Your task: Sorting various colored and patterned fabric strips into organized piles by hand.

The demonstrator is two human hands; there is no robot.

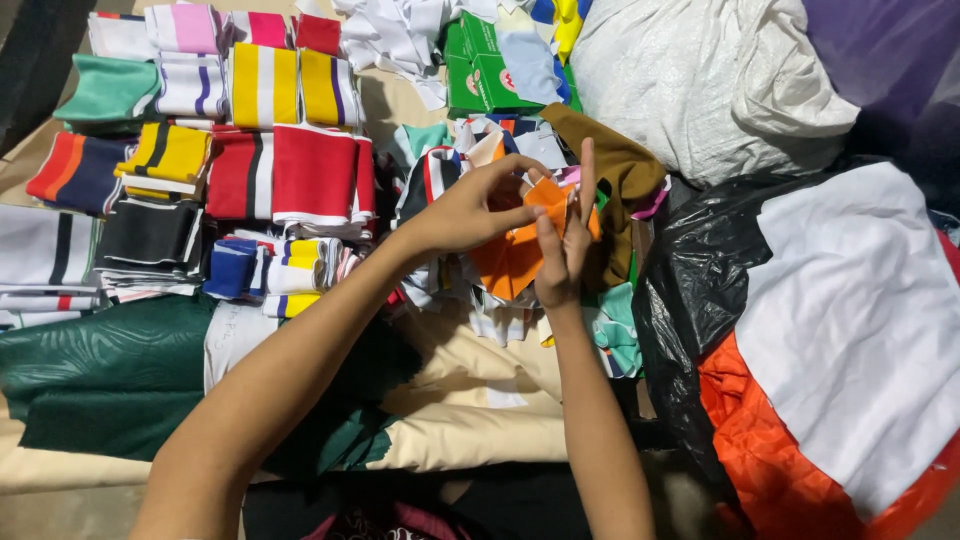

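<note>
Hands, left hand (pixel 465 212) and right hand (pixel 562 250), pinch orange cloth (pixel 512 255) below green boxes (pixel 480 65).

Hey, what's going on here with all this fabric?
A person is holding a small orange fabric piece up in both hands: the left hand pinches its top edge, and the right hand grips its right side with a finger pointing up. Below lies a loose heap of mixed scraps. To the left sit folded stacks of striped knit pieces, and on the right a black plastic bag holds white and orange cloth.
</note>
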